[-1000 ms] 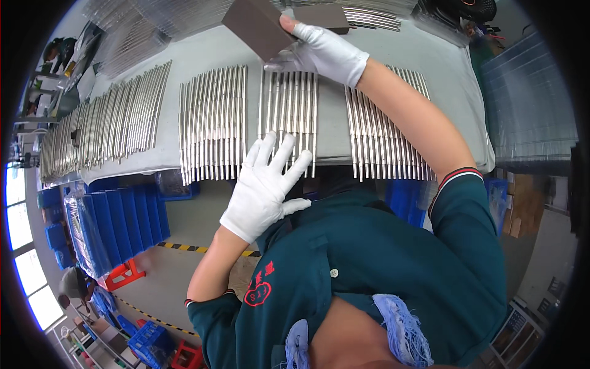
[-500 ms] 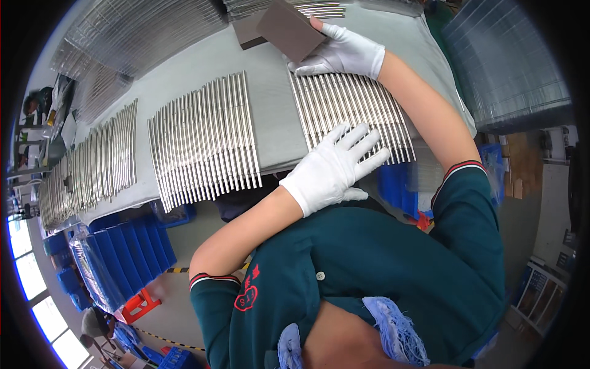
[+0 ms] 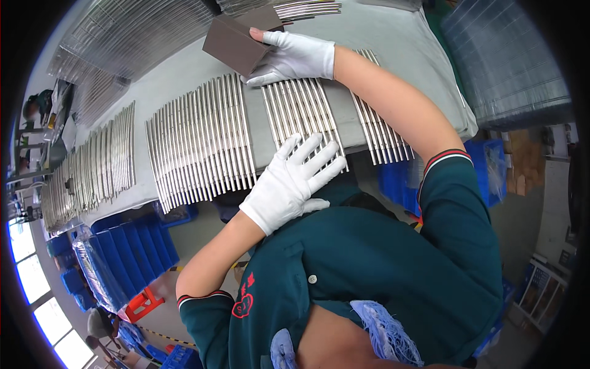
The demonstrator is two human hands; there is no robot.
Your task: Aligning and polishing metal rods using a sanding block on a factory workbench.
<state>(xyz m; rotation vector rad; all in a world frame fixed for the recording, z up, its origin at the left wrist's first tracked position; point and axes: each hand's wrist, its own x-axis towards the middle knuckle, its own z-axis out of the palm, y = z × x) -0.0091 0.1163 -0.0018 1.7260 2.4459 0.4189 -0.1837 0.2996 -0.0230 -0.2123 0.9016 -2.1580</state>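
My left hand (image 3: 294, 184), in a white glove, lies flat with fingers spread over the near ends of a group of thin silvery metal rods (image 3: 299, 111). My right hand (image 3: 295, 58), also gloved with a bare thumb tip, grips a dark brown rectangular block (image 3: 236, 46) at the far ends of these rods. The thumb is on the block's top; most of the other fingers are hidden. A smaller group of rods (image 3: 378, 126) lies to the right, partly under my right forearm.
On the grey-covered table (image 3: 418, 55), more rods (image 3: 200, 138) lie in a row to the left, with another bunch (image 3: 104, 160) farther left. A second brown block (image 3: 263, 17) is behind the held one. Clear plastic trays (image 3: 141, 40) stand at the far left. Blue bins (image 3: 129, 255) are below.
Both hands have moved left, the right one carrying the brown block. The rods under them have split: one group has shifted left, the rest stays at the right with a gap between.
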